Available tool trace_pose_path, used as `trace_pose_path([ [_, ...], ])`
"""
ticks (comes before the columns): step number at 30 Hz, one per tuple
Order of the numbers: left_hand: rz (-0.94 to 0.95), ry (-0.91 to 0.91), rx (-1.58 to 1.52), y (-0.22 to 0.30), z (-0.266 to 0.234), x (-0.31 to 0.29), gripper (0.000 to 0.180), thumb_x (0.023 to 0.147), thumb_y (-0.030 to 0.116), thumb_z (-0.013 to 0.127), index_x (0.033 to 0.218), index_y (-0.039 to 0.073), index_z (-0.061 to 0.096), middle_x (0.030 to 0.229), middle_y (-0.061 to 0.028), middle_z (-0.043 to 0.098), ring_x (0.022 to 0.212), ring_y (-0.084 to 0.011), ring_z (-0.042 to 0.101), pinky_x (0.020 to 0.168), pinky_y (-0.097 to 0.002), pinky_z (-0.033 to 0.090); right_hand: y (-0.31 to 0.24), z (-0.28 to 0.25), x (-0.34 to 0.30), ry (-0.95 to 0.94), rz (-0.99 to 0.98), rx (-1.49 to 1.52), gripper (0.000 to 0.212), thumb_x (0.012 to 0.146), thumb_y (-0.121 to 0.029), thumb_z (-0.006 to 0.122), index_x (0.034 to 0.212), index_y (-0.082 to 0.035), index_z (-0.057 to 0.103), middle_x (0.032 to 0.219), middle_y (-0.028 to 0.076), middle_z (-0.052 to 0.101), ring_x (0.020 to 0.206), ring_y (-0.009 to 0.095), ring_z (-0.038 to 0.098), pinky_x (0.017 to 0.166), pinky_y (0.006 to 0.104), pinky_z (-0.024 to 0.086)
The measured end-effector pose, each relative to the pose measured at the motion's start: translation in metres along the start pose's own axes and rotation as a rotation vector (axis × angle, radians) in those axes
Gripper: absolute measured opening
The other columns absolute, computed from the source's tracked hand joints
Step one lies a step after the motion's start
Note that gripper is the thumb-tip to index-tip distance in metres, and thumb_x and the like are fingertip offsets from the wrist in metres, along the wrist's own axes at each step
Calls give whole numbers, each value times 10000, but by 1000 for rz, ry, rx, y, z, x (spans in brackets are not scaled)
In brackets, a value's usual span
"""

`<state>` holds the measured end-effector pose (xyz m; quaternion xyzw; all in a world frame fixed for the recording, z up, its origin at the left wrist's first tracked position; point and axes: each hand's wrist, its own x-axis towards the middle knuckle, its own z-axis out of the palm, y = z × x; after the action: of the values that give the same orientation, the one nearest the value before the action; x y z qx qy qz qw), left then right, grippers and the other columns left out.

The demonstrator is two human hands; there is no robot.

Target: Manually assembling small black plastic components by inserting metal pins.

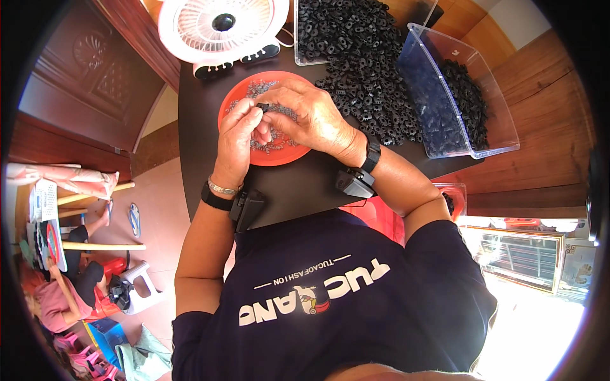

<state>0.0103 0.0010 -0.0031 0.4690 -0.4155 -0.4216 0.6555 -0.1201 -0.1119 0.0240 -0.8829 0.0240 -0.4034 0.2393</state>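
Note:
My left hand (236,136) and my right hand (314,120) meet over a round red-orange plate (279,157). Between their fingertips is a small black plastic part (262,107), pinched by the thumb and fingers of the left hand. The right hand's fingers are curled closed against it; whatever else they may hold is hidden. Many tiny grey pieces (274,147) lie scattered over the plate below both hands.
A big heap of similar black parts (375,89) covers the table (286,193) at the right, spilling from a clear bin at the back. Another clear bin (505,124) holds more. A white fan (223,47) stands at the back left. Another person (63,295) sits at far left.

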Motion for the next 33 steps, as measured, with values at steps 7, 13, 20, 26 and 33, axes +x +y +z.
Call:
trace_pose_path([
  [7, 30, 141, -120, 4, 0, -1, 171, 955, 183, 406, 882, 43, 472, 721, -29, 461, 633, -146, 486, 597, -261, 394, 66, -37, 3, 59, 91, -398, 121, 775, -150, 648, 870, -79, 668, 856, 96, 641, 821, 298, 620, 730, 389, 523],
  [13, 23, 137, -89, 1, 2, 0, 294, 939, 175, 416, 1133, -18, 522, 705, -9, 479, 600, -112, 487, 563, -234, 401, 123, -42, -19, -263, 320, -741, 175, 813, -172, 593, 925, -59, 665, 1002, 130, 617, 936, 333, 586, 832, 407, 494],
  [20, 44, 133, -46, 2, -3, -1, 314, 945, 163, 396, 1166, -18, 526, 725, -9, 486, 620, -104, 479, 572, -233, 395, 122, -39, -13, -347, 452, -870, 173, 788, -132, 559, 894, -68, 679, 977, 139, 615, 933, 320, 596, 801, 405, 510],
  [26, 51, 180, -68, 3, -1, 0, 235, 935, 167, 424, 1033, -3, 552, 697, -8, 499, 591, -96, 493, 550, -219, 402, 118, -46, -17, -326, 412, -854, 167, 799, -160, 577, 918, -105, 682, 944, 122, 610, 925, 318, 590, 790, 405, 505],
  [33, 0, 133, -83, 5, 11, -5, 204, 936, 210, 467, 806, 57, 498, 676, 3, 515, 569, -71, 491, 525, -201, 390, 123, -44, -22, -289, 315, -864, 96, 781, -138, 628, 836, -60, 638, 911, 121, 604, 902, 321, 578, 782, 404, 488],
])
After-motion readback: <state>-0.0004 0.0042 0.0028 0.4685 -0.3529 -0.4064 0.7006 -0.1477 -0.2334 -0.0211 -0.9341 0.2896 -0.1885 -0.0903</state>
